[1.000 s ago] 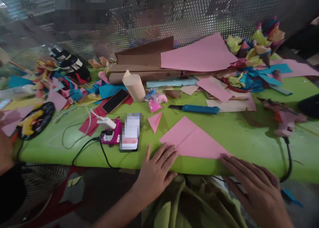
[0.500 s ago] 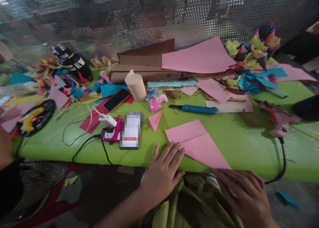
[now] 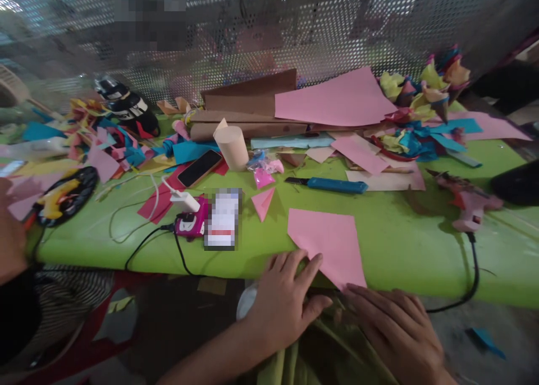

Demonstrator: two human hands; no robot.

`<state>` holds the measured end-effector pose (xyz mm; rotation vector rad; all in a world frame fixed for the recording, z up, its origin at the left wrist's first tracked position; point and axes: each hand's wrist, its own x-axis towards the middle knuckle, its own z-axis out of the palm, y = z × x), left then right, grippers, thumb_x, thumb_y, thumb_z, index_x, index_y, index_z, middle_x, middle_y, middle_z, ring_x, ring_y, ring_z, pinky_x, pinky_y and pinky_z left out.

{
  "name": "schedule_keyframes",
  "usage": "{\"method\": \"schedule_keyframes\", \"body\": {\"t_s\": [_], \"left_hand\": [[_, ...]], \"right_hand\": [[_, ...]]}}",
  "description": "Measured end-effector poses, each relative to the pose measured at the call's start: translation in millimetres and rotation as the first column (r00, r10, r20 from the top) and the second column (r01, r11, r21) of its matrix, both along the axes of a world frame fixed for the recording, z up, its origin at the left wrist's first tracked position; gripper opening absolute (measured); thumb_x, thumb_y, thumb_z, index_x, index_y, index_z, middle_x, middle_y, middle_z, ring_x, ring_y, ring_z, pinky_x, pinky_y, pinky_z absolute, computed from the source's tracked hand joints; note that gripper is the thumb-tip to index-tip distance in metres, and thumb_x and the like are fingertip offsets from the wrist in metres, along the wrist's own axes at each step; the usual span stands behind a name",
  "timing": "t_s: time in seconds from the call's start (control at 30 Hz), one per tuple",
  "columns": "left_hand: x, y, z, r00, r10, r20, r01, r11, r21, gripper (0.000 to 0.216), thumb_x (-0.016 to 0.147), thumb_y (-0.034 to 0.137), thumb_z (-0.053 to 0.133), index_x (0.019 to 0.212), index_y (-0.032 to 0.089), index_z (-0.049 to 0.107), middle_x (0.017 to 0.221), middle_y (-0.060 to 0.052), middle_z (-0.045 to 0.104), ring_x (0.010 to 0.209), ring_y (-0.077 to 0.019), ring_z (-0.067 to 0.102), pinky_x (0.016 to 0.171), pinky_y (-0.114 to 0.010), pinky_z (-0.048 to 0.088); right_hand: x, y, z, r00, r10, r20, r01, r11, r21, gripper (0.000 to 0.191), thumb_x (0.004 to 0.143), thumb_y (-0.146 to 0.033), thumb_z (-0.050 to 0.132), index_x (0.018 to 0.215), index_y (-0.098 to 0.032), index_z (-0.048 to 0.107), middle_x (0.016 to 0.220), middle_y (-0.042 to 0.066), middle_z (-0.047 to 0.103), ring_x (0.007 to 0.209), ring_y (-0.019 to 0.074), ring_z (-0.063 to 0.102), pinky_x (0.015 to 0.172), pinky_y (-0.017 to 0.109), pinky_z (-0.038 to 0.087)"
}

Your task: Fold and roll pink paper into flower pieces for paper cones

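Note:
A sheet of pink paper point(image 3: 330, 239) lies at the front edge of the green table point(image 3: 248, 259), its lower corner reaching over the edge. My left hand point(image 3: 290, 289) rests with fingers spread, the tips on the paper's lower left side. At the bottom corner, my right hand point(image 3: 393, 326) has its fingers together on the paper; its thumb is hidden underneath. A small folded pink paper triangle point(image 3: 263, 204) sits beyond my left hand. Farther back is a blue utility knife point(image 3: 337, 184) with its blade out.
A phone point(image 3: 223, 219) leans by a magenta power socket point(image 3: 191, 219) with cables. A pink glue gun point(image 3: 469, 205) lies right, its cord over the edge. Behind are a cardboard tube point(image 3: 231, 147), paper scraps and pink sheets point(image 3: 332, 99). Another person's arm point(image 3: 10, 233) shows at left.
The pink paper has turned and its outline differs; the fold line across it no longer shows. My right hand moved left with the corner, and my left hand shifted slightly right.

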<state>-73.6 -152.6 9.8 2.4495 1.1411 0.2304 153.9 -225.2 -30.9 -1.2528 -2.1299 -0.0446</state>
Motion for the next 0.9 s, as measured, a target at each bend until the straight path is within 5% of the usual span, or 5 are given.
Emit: {"method": "schedule_keyframes", "body": {"t_s": [0.2,0.37,0.63,0.77,0.9], "left_hand": [[6.2,5.6,0.7,0.969,0.042,0.242,-0.012,0.992,-0.124,0.048,0.096,0.029,0.046,0.144,0.022,0.041,0.149,-0.01,0.045,0.136,-0.021,0.044,0.109,-0.039,0.044],[4.1,22.9,2.5,0.942,0.099,0.32,-0.01,0.964,-0.267,0.052,0.086,0.001,0.037,0.129,0.023,0.057,0.137,-0.003,0.059,0.127,-0.0134,0.054,0.11,-0.032,0.045],[8.5,64.5,30.6,0.956,-0.251,0.153,0.271,0.954,-0.129,0.073,0.08,-0.004,0.034,0.144,0.031,0.041,0.154,0.006,0.04,0.137,-0.0083,0.042,0.109,-0.025,0.044],[30.3,86.5,30.4,0.948,-0.314,0.047,0.315,0.949,-0.029,0.062,0.086,-0.004,0.031,0.136,0.026,0.05,0.152,0.005,0.043,0.134,-0.0085,0.046,0.11,-0.026,0.041],[43.6,88.4,20.2,0.969,-0.218,-0.112,0.237,0.951,0.197,0.052,0.09,0.0,0.037,0.132,0.023,0.055,0.152,-0.001,0.044,0.138,-0.0182,0.041,0.113,-0.04,0.035]], "right_hand": [[-45.0,12.1,5.8,0.98,0.165,-0.11,-0.161,0.986,0.044,0.032,0.089,-0.006,0.052,0.112,-0.021,0.067,0.09,0.002,0.077,0.078,0.0159,0.067,0.08,0.033,0.045],[-33.1,19.8,18.1,0.937,0.35,0.015,-0.349,0.936,-0.049,0.042,0.094,-0.045,0.051,0.124,-0.017,0.06,0.114,0.008,0.073,0.101,0.0211,0.066,0.094,0.038,0.042],[14.2,46.0,18.1,0.992,0.067,0.103,-0.046,0.981,-0.189,0.058,0.093,-0.036,0.053,0.145,-0.015,0.038,0.135,0.015,0.06,0.122,0.0275,0.055,0.101,0.044,0.039],[22.2,41.3,4.4,0.98,0.001,0.201,0.04,0.979,-0.2,0.051,0.094,-0.039,0.052,0.139,-0.017,0.045,0.13,0.014,0.064,0.117,0.0285,0.058,0.096,0.044,0.04],[21.8,28.1,-0.7,0.95,-0.129,0.285,0.18,0.971,-0.159,0.052,0.093,-0.039,0.052,0.141,-0.02,0.046,0.132,0.012,0.062,0.113,0.0302,0.058,0.092,0.045,0.041]]}}
